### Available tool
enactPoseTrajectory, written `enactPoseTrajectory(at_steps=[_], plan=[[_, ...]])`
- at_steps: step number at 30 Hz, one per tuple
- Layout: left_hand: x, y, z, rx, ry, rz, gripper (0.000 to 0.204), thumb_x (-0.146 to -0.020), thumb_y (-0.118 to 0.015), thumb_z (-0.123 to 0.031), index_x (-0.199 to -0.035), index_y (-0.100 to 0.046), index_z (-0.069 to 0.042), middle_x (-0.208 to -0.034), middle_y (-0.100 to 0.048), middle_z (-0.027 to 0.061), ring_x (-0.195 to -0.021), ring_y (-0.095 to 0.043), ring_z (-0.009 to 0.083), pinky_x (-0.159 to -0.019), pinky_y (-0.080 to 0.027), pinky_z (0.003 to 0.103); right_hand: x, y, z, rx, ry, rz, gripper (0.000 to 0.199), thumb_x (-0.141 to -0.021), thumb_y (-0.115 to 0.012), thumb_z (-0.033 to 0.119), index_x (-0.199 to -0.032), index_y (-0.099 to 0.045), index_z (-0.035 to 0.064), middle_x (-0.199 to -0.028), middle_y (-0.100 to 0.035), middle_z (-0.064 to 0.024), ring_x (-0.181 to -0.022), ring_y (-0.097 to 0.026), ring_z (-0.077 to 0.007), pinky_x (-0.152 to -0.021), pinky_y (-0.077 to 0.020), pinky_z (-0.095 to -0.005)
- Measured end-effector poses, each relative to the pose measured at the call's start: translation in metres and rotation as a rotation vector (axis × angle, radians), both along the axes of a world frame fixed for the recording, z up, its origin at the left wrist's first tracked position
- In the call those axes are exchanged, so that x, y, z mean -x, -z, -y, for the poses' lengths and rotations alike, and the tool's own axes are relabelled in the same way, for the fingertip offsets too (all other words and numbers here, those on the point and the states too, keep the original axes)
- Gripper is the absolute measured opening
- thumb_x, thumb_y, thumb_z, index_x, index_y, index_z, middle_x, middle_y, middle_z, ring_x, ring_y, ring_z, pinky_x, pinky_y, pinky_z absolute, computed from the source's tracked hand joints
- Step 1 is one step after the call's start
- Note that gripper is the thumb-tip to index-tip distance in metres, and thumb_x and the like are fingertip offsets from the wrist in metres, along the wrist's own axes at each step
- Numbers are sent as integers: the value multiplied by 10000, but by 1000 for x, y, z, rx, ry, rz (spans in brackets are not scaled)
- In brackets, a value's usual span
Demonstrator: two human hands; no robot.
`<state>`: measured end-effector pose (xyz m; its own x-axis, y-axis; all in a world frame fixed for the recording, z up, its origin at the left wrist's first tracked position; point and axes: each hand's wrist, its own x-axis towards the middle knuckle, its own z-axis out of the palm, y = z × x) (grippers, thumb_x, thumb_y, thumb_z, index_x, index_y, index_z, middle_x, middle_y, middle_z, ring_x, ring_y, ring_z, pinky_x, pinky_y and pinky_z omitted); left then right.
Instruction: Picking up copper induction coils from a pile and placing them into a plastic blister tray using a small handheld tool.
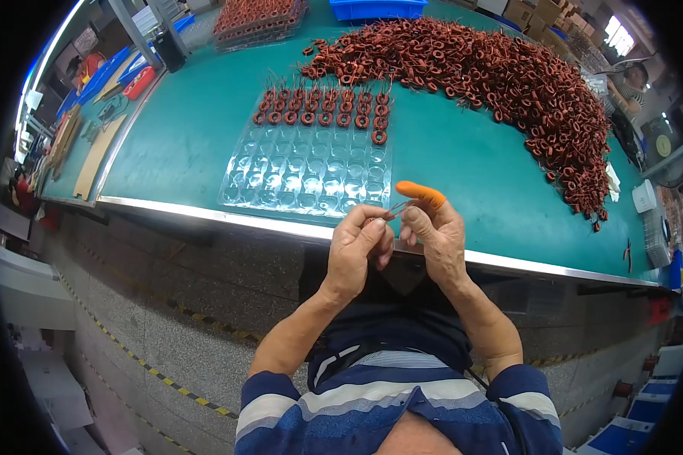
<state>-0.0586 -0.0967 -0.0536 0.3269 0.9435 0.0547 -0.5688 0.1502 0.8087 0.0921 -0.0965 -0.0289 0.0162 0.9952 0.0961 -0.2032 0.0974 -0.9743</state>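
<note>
Red coil [371, 221] held just at the table's metal front edge [205, 215]

The left hand [350, 254] pinches the coil between thumb and fingers, which cover most of it. The right hand [442, 241] is close beside, an orange cap [420, 193] on its index finger. The coil's thin leads [399, 210] reach toward the right thumb and index finger, but they are too fine to tell whether those grip them.

Both hands are by the near right corner of a clear tray [281, 182], whose near rim lies close to the table edge. Coils fill its far rows, the rightmost column running one deeper. Green tabletop [463, 152] gives room between the tray and the curved heap of coils [470, 61], and more stretches left of the tray.
</note>
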Motion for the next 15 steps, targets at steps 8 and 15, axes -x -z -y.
enactPoseTrajectory(at_steps=[8, 15], plan=[[1, 3, -5, -67, 22, -170, 207, -1008, -463, -178, -1129, -487, -12, -741, -496, 37, -579, -484, 111, -514, -397, 230, -10, -5, -3, -155, 50, 356, 333, -870, -722, 168, -1142, -613, 10, -730, -635, -21, -623, -575, -69, -561, -461, -215], [2, -6, -15, -261, -95, -414, 210, -1014, -462, -164, -1134, -478, 7, -728, -521, 15, -593, -473, 69, -521, -395, 217, -7, -18, -20, -269, -40, 494, 274, -858, -715, 100, -1098, -634, -4, -776, -683, -61, -686, -660, -115, -619, -526, -246]])
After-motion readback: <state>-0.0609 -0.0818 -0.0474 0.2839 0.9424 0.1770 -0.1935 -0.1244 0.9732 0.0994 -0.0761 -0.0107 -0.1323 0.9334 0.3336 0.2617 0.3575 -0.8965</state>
